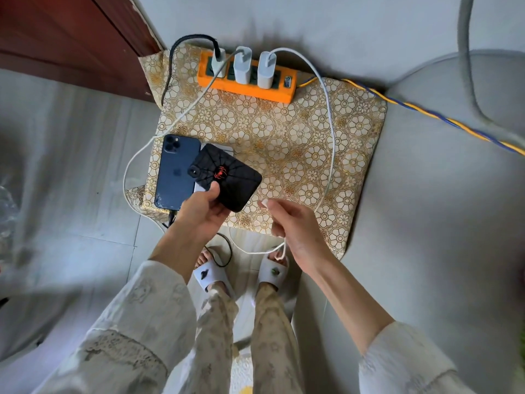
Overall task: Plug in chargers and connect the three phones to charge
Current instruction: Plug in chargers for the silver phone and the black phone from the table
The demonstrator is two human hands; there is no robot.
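An orange power strip (pixel 247 88) lies at the far edge of a gold flowered mat (pixel 284 143), with three white chargers (pixel 243 66) plugged in. A blue phone (pixel 176 172) lies face down at the mat's left with a black cable (pixel 172 218) in its near end. My left hand (pixel 203 210) grips a phone in a black spider case (pixel 227 177) above the mat, tilted. Under it a light-coloured phone (pixel 218 149) peeks out. My right hand (pixel 289 226) pinches the plug end of a white cable (pixel 331 132) that runs from the rightmost charger.
A yellow-and-blue twisted cord (pixel 426 115) runs right from the power strip. A dark wooden door (pixel 71 38) stands at the far left. A grey hose (pixel 468 66) hangs at the right. My feet in white slippers (pixel 241 271) stand on the tiled floor below the mat.
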